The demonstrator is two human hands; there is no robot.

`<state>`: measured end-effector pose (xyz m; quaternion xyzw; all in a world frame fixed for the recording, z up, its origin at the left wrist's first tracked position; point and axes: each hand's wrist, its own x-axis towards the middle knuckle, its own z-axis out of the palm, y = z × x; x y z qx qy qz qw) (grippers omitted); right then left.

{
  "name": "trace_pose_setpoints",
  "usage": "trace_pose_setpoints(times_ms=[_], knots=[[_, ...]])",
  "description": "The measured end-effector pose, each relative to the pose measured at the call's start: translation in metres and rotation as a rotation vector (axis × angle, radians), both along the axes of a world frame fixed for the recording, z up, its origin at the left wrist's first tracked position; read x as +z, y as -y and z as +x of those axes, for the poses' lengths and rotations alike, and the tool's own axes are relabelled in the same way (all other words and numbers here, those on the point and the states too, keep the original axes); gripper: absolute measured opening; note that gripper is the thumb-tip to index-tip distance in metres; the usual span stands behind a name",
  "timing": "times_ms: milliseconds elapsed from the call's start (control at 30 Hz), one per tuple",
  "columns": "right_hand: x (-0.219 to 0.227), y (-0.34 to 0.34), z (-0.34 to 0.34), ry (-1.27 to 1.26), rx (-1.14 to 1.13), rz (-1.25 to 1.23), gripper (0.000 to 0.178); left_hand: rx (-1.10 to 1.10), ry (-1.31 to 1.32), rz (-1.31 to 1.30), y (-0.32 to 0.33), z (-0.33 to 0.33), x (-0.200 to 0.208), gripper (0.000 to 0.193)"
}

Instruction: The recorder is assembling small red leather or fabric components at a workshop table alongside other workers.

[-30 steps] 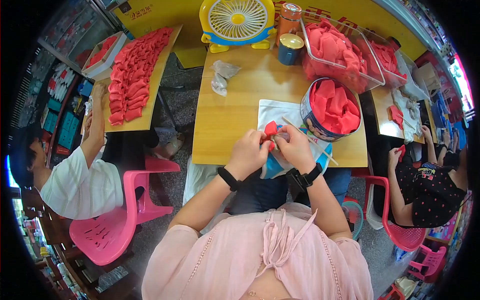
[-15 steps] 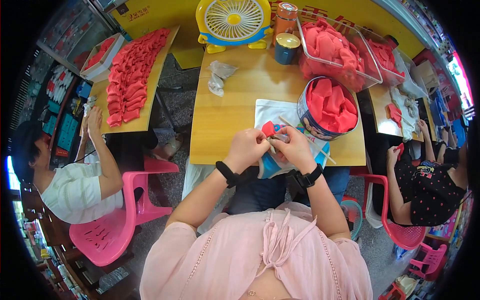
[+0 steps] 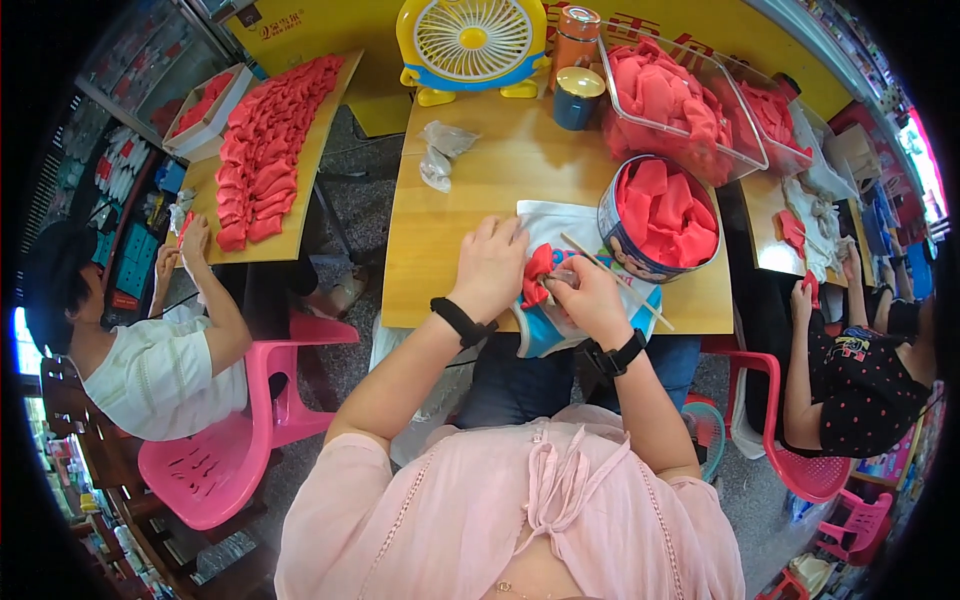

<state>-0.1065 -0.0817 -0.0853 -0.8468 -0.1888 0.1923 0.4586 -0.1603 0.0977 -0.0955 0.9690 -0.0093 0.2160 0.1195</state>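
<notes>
Over the table's front part, my right hand (image 3: 592,302) pinches a small gathered piece of red fabric (image 3: 537,275) between thumb and fingers. Just left of that piece is my left hand (image 3: 491,266), its fingers stretched forward and holding nothing that I can see. Beneath both lies a white and blue printed cloth (image 3: 541,345). A thin pale stick (image 3: 618,280) rests across it, beyond my right hand. Close by on the right stands a round tin (image 3: 634,253) heaped with red fabric pieces (image 3: 665,215).
A yellow and blue fan (image 3: 473,40), an orange flask (image 3: 575,45), a blue lidded cup (image 3: 578,98) and a clear bin (image 3: 742,160) of red pieces line the table's back. A crumpled plastic bag (image 3: 440,153) lies left. People work at side tables, the left bearing rows of red pieces (image 3: 265,150).
My left hand has let go of the red fabric and moved left and forward, its fingers spreading. The red piece now shows more fully beside my right fingers.
</notes>
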Motion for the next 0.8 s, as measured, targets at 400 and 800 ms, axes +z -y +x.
trace_pose_setpoints(times_ms=[400,800], knots=[[-0.007,-0.002,0.000,0.008,-0.007,0.019,0.030,0.013,0.083,-0.279,-0.006,0.008,-0.003,0.013],[-0.002,0.003,0.005,-0.177,-0.025,0.101,0.025,-0.008,-0.134,-0.601,0.016,-0.012,0.003,0.016]])
